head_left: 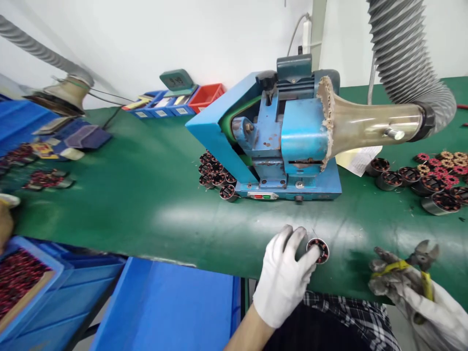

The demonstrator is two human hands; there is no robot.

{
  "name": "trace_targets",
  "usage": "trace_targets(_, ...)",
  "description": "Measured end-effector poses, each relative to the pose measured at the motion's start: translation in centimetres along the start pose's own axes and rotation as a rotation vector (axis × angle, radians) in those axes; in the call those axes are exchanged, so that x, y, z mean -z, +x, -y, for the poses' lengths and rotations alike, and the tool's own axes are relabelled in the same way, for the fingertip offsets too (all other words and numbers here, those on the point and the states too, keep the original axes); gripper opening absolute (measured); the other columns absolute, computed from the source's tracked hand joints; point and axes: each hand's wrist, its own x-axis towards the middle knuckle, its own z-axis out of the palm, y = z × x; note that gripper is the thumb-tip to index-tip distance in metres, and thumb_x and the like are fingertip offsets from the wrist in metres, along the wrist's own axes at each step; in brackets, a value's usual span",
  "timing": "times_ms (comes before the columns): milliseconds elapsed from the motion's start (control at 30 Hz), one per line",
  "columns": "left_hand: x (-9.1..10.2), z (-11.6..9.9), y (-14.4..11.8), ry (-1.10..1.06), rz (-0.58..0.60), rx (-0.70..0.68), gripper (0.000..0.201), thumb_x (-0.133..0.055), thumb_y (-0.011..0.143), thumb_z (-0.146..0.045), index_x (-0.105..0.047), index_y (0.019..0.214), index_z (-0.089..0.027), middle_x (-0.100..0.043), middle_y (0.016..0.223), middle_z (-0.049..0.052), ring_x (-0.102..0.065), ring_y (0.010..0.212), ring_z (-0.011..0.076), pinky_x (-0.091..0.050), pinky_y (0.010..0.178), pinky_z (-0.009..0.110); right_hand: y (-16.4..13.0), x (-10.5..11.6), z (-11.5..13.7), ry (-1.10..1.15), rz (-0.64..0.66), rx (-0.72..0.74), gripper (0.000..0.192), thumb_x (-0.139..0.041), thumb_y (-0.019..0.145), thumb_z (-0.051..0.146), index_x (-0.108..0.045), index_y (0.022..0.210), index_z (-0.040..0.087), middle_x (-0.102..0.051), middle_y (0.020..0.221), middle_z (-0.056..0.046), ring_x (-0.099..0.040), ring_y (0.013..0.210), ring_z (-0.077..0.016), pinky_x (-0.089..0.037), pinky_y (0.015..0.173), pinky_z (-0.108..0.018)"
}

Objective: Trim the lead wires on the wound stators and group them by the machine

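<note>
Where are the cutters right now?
In the head view, the cutters are in the right hand at the lower right, over the near edge of the green table, right of the left hand.

Green-covered bench (146,204) carries a blue machine (278,141); wound stators (216,176) beside it; bins (171,105) behind

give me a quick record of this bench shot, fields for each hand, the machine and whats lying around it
left hand: gloved left hand holds a small wound coil at the near edge of the green table
right hand: gloved right hand grips yellow-handled pliers
machine: blue machine on the table, clear funnel joined to a grey hose
left of machine: stacked coils
right of machine: more coils and a paper sheet
back: blue and red bins
near left: blue crate of parts
</note>
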Motion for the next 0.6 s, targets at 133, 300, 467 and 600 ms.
trace_targets(133, -0.8, -0.4, 0.5, 0.050, -0.058, -0.067, 0.014, -0.056, 0.082, -0.021, -0.059, 0.096, -0.020, -0.056, 0.121, 0.008, -0.043, 0.120, 0.0307, -0.043, 0.096, 0.049, -0.5, -0.3, -0.4, 0.005, 0.183, -0.156, 0.039, -0.072, 0.063, 0.049, -0.074, 0.093, 0.024, -0.073, 0.101, -0.010, -0.064, 0.100, -0.0360, -0.054, 0.084, -0.042)
trace_targets(300, -0.9, -1.4, 1.2, 0.039, -0.062, -0.086, 0.026, -0.054, 0.082, -0.022, -0.056, 0.107, -0.015, -0.054, 0.123, 0.012, -0.039, 0.124, 0.0313, -0.037, 0.103, 0.050, -2.1, -1.4, -0.5, -0.138, 0.273, -0.239, 0.048, -0.069, 0.067, 0.050, -0.069, 0.107, 0.024, -0.069, 0.113, -0.007, -0.055, 0.114, -0.0345, -0.046, 0.096, -0.042)
trace_targets(467, -0.5, -1.7, 2.9, -0.029, 0.197, -0.172, 0.023, -0.050, 0.078, -0.013, -0.057, 0.100, -0.013, -0.058, 0.117, 0.012, -0.049, 0.113, 0.0282, -0.041, 0.099, 0.045, -3.4, -3.9, 0.8, -0.150, 0.297, -0.206, 0.054, -0.068, 0.068, 0.052, -0.065, 0.111, 0.021, -0.065, 0.119, -0.009, -0.052, 0.117, -0.0341, -0.039, 0.102, -0.043)
trace_targets(600, -0.9, -2.0, 2.8, -0.155, 0.218, -0.106, 0.020, -0.046, 0.075, -0.009, -0.057, 0.088, -0.018, -0.061, 0.105, 0.008, -0.053, 0.098, 0.0247, -0.046, 0.086, 0.043, -3.7, -5.5, 1.9, -0.206, 0.200, -0.252, 0.054, -0.067, 0.065, 0.056, -0.066, 0.107, 0.022, -0.067, 0.115, -0.009, -0.051, 0.117, -0.0364, -0.039, 0.102, -0.045)
